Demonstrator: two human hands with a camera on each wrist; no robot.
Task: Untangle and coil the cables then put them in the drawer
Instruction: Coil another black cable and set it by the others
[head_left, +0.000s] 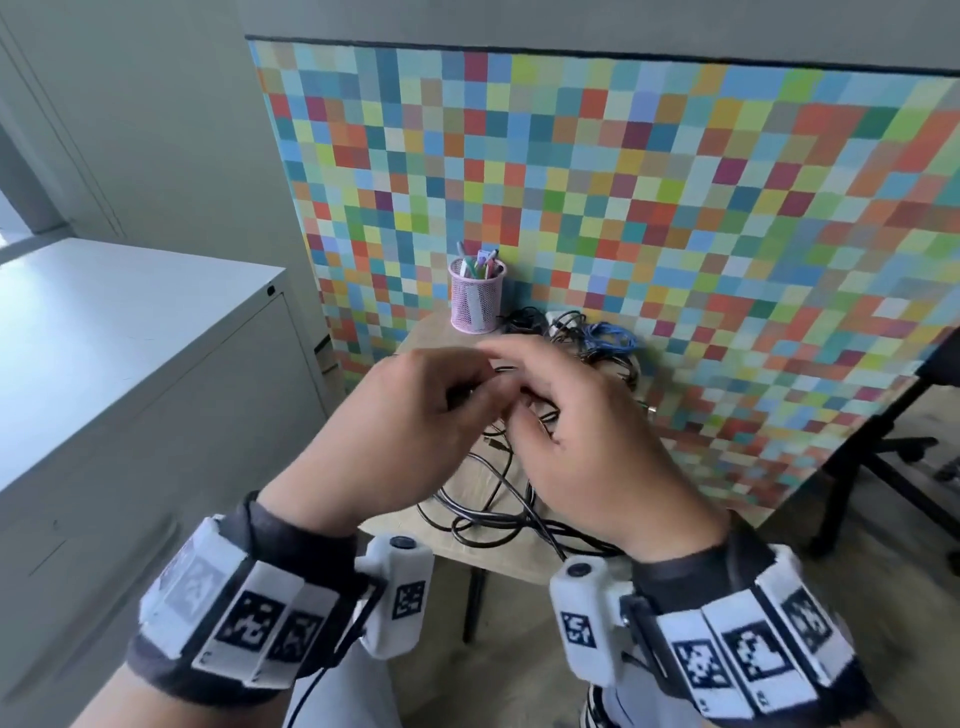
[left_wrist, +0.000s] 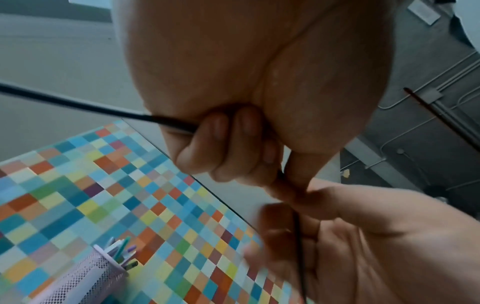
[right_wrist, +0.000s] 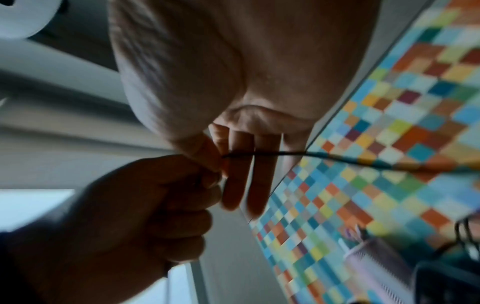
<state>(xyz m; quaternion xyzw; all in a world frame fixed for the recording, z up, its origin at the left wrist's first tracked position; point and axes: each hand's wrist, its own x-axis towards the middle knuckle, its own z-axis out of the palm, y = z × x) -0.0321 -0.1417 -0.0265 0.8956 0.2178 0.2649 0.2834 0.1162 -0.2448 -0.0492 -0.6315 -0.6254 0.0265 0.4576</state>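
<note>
Head view shows both hands raised together in the middle of the frame, above a small wooden table (head_left: 415, 343), and they hide the part of the cable that they work on. The fingertips are blurred there, so the exact grip is hard to see from this view. The left hand (head_left: 415, 415) is curled, and the left wrist view shows its fingers (left_wrist: 221, 144) folded around a thin black cable (left_wrist: 78, 105) that comes out to the left of the frame; the thumb and index finger pinch the same cable lower down. The right hand (head_left: 582, 431) has its index finger and thumb pinching the cable beside the left hand. In the right wrist view the other fingers (right_wrist: 262, 174) are almost straight, and the cable (right_wrist: 337, 158) runs across them to the right edge of the frame, where it is cut off.

Below the hands, a tangle of black cables (head_left: 488, 499) lies on the table, partly covered by the right hand. Further up in the frame there is a second pile with a blue cable (head_left: 608, 338), beside a pink mesh pen holder (head_left: 475, 301). Behind stands a board of colored squares (head_left: 675, 208). A grey cabinet (head_left: 130, 364) fills the left of the frame; its drawers look closed.
</note>
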